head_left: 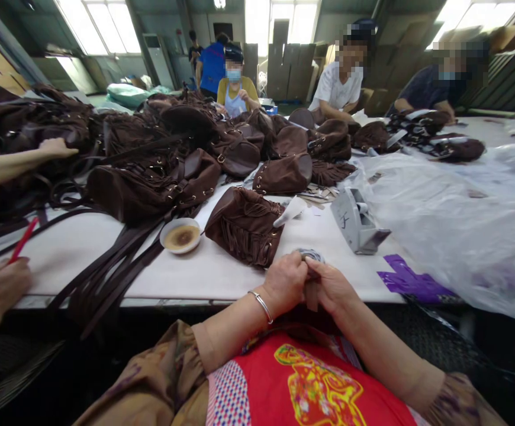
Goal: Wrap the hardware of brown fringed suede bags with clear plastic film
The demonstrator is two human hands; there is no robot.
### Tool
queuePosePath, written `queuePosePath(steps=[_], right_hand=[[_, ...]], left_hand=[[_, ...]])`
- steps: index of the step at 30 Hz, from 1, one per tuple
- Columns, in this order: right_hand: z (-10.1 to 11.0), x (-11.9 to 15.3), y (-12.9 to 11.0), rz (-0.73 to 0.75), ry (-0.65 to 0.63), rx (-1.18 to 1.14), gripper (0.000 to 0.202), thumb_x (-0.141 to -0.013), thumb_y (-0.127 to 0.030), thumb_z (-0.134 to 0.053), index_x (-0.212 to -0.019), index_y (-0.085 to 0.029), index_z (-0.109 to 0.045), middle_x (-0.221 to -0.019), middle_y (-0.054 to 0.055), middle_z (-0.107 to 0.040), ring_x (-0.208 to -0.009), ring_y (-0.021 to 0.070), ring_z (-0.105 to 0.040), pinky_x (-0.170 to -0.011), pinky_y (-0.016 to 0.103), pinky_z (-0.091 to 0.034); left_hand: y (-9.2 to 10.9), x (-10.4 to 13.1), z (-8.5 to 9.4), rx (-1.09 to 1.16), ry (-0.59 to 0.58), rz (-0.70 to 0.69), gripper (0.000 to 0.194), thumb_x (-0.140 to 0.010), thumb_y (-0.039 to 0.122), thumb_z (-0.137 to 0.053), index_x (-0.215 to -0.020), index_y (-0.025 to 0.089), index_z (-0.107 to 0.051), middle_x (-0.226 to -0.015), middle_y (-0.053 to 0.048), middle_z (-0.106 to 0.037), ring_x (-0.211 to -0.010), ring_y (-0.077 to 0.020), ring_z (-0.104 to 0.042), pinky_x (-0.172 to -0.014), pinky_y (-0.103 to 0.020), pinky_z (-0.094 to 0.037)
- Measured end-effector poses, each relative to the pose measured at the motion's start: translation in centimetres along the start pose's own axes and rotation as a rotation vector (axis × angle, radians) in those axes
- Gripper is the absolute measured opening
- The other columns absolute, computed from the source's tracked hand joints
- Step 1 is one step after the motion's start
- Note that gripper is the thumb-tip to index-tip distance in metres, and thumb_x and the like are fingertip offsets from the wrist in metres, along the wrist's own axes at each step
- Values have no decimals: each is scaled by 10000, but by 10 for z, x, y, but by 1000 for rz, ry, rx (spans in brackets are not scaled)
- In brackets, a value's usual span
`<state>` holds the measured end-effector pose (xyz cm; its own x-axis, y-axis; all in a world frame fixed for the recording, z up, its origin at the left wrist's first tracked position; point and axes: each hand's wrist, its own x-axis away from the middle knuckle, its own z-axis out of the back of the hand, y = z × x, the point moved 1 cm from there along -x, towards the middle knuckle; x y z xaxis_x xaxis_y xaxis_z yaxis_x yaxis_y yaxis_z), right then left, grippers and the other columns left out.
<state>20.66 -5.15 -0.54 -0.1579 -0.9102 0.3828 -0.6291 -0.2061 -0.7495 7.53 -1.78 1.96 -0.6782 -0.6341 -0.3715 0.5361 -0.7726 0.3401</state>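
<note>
Both hands meet at the table's front edge, just below a brown fringed bag. My left hand, with a silver bracelet at the wrist, has its fingers closed beside a small brownish strip. My right hand is closed on that strip, which hangs down between the hands. What my left fingers pinch is hidden. A coil of thin grey cord or wire lies just beyond the fingertips. A white tag rests on the bag's right side.
A bowl of yellowish-brown liquid stands left of the bag, a grey tape dispenser to the right. Brown bags pile up behind. Clear plastic covers the right. At left, another person's hand holds a red pen; more people work across the table.
</note>
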Motion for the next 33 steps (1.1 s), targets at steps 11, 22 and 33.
queuePosePath(steps=[11, 22, 33], right_hand=[[-2, -1, -2, 23, 37, -113, 115, -738, -252, -721, -829, -213, -664, -795, 15, -735, -729, 185, -692, -648, 298, -600], [-4, 10, -9, -87, -70, -183, 152, -809, -324, -684, -896, -203, -712, -922, 15, -751, -850, 175, -689, -814, 307, -561], [-1, 9, -7, -70, -110, -116, 203, -834, -383, -665, -953, -220, -694, -955, 16, -745, -849, 167, -691, -820, 302, -556]], left_hand=[[-5, 10, -13, 289, 208, 179, 406, -800, 310, -698, -1177, 222, -574, -1036, -61, -505, -961, -211, -542, -874, -348, -515], [-14, 10, -12, 453, 215, 197, 455, -746, 305, -778, -1156, 242, -592, -1105, -56, -491, -994, -204, -571, -873, -343, -541], [-19, 8, -16, 452, 198, 101, 374, -795, 285, -743, -1151, 231, -643, -1213, -97, -514, -1109, -236, -563, -969, -382, -505]])
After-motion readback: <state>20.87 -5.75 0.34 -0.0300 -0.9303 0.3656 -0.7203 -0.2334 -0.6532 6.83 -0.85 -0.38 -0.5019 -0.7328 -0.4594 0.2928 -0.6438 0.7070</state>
